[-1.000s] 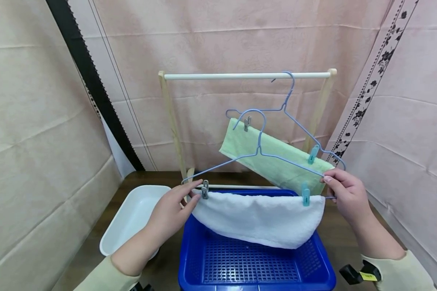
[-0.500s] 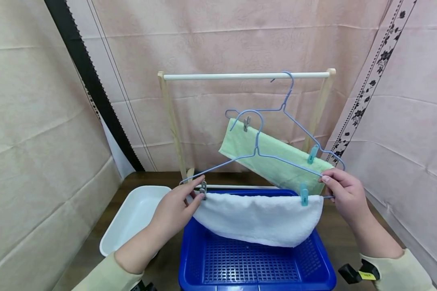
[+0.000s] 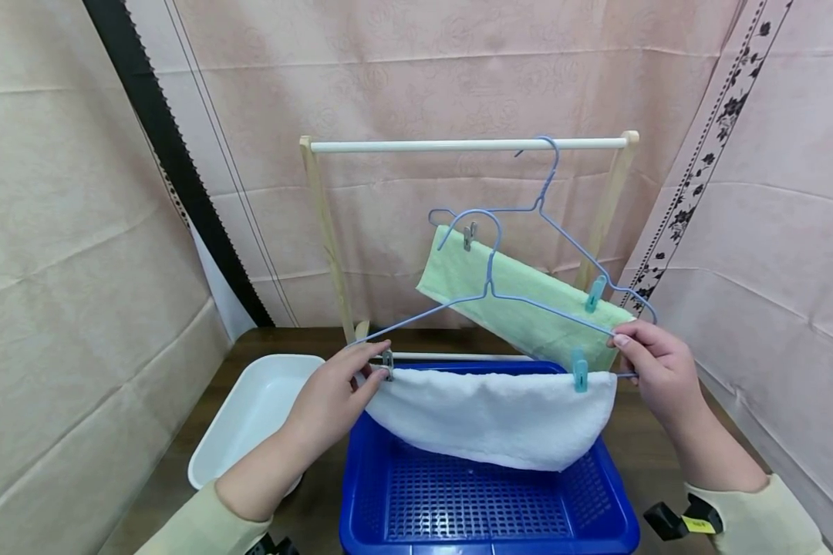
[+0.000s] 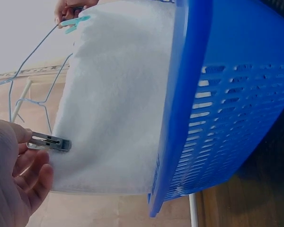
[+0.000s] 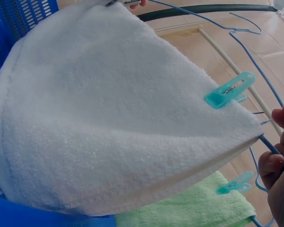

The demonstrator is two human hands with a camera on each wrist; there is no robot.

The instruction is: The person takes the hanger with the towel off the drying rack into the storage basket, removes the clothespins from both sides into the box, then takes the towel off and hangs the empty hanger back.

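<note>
A blue wire hanger (image 3: 491, 266) carries a folded white towel (image 3: 493, 424) over its lower bar. At the towel's left end, my left hand (image 3: 333, 393) pinches a grey metal clothespin (image 4: 52, 142) between thumb and fingers, its jaws on the cloth. My right hand (image 3: 655, 366) grips the hanger's right corner, beside a turquoise clothespin (image 5: 229, 90) clipped to the towel. Much of the lower bar is hidden inside the towel. Behind it, a green towel (image 3: 527, 308) slants on a second blue hanger (image 3: 583, 250), fastened by a grey and a turquoise clothespin.
Below the white towel stands a blue perforated basket (image 3: 350, 493). A white tray (image 3: 246, 416) lies to its left on the brown wooden table (image 3: 305, 339). The rack's white rail (image 3: 416, 146) crosses behind and bears the second hanger's hook. Pale curtains surround the table.
The held hanger and white towel have shifted slightly left. The left thumb and fingers have closed on the grey clothespin. The right hand keeps its grip.
</note>
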